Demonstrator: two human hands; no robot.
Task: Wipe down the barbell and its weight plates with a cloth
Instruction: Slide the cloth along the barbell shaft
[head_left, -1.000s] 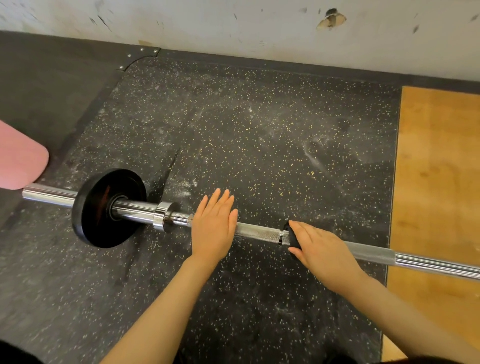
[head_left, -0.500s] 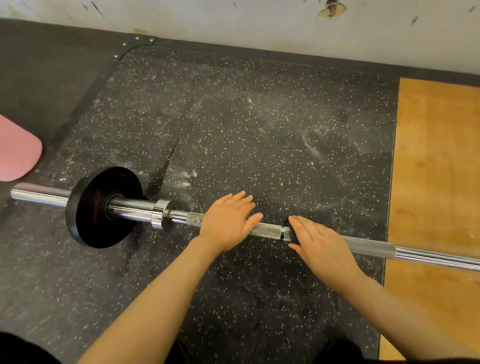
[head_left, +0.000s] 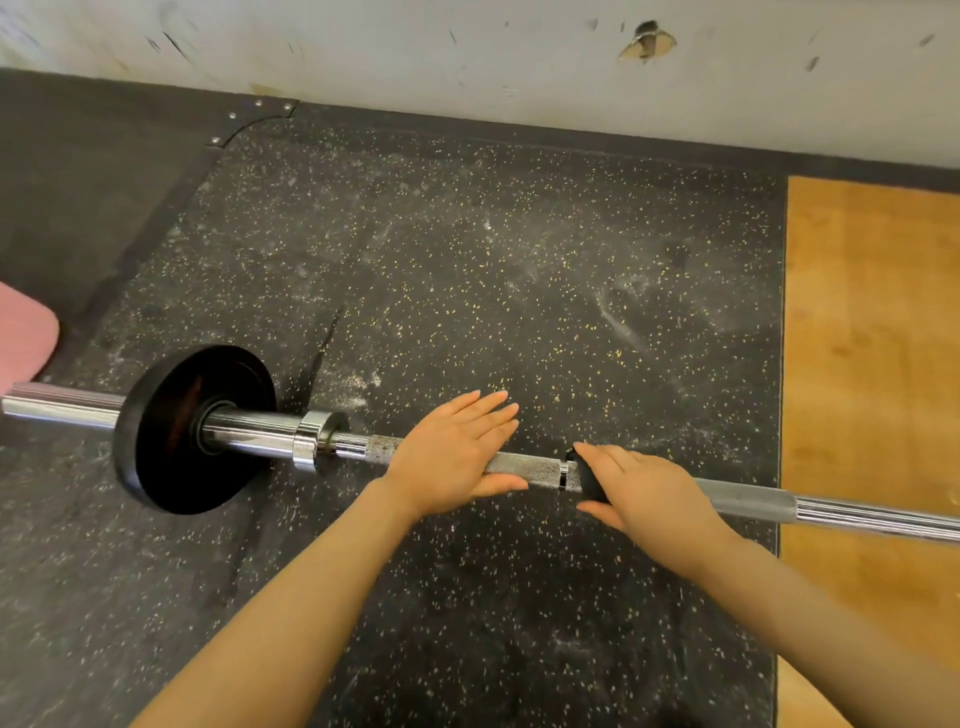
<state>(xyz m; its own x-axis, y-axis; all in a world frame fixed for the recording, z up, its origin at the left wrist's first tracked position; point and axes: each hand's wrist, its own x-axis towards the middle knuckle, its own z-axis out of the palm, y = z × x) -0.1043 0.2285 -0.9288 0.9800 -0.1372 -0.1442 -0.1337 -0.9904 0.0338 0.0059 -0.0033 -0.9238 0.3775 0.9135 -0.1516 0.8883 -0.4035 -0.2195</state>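
The steel barbell (head_left: 530, 467) lies across the speckled black rubber floor (head_left: 467, 260). One black weight plate (head_left: 171, 452) stands on its left sleeve, outside a chrome collar (head_left: 311, 441). My left hand (head_left: 457, 457) rests flat on the knurled shaft right of the collar, fingers straight and angled to the right. Over the bar's middle, my right hand (head_left: 649, 488) presses a small black cloth (head_left: 584, 473) against the shaft, fingers straight and thumb below the bar. Most of the cloth is hidden under that hand.
A scuffed white wall (head_left: 467, 52) runs along the far side. A wooden platform panel (head_left: 872, 338) borders the rubber on the right, under the bar's right part. A pink rounded object (head_left: 23, 338) pokes in at the left edge.
My left hand has turned from pointing straight ahead to pointing right and slid a little right along the shaft. My right hand and the cloth have barely moved.
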